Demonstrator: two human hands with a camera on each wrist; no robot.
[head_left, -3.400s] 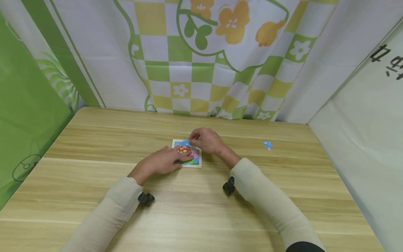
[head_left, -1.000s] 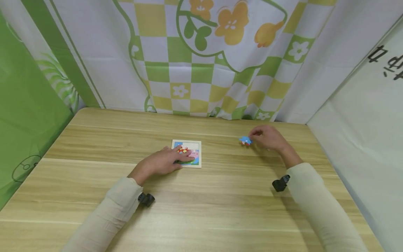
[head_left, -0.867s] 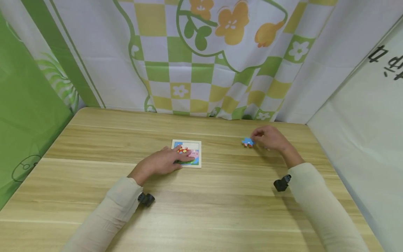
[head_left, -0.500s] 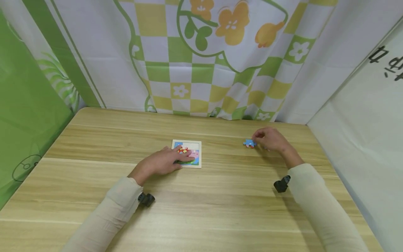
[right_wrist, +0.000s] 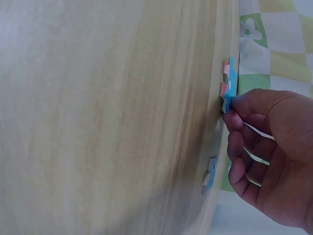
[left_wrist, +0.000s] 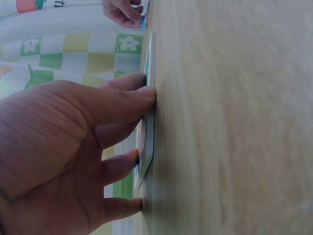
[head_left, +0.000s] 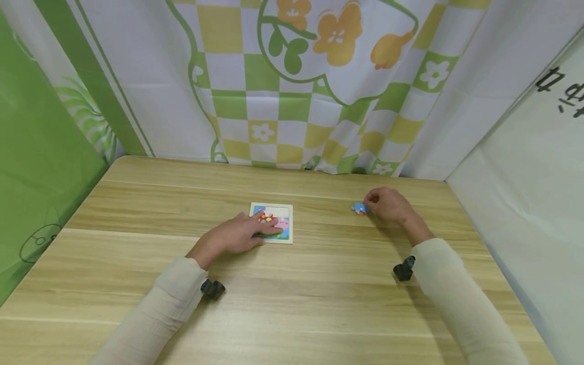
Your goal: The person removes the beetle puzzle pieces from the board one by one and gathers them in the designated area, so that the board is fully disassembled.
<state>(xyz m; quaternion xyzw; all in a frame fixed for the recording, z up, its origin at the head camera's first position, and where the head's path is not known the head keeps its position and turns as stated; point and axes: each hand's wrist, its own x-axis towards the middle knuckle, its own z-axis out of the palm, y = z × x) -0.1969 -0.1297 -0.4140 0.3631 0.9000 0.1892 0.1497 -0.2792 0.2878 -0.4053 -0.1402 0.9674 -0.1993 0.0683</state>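
Observation:
My left hand (head_left: 238,232) lies spread over a small square jigsaw puzzle in a pale frame (head_left: 290,235), its fingers resting on the picture. In the left wrist view the thumb is at the frame's edge. A pink character and a red patch with yellow spots show between the fingers, and the upper right part of the frame is bare and pale. To the right, my right hand (head_left: 390,204) pinches a blue jigsaw piece (right_wrist: 230,85) with red bits between thumb and forefinger, seemingly just above the table. Another blue jigsaw piece (right_wrist: 210,175) lies under that hand, hidden from the head view.
A wood-grain table (head_left: 292,299) carries everything. Behind its far edge hangs a green, yellow and white checked curtain (head_left: 292,116). Green cloth (head_left: 41,167) stands on the left and a white sheet with dark writing (head_left: 538,167) on the right. Small black wrist cameras sit by both cuffs.
My right hand has gone from the puzzle to the right with the blue jigsaw piece, baring the frame's upper right. During the last second the piece has turned and shifted slightly. My left hand stays put.

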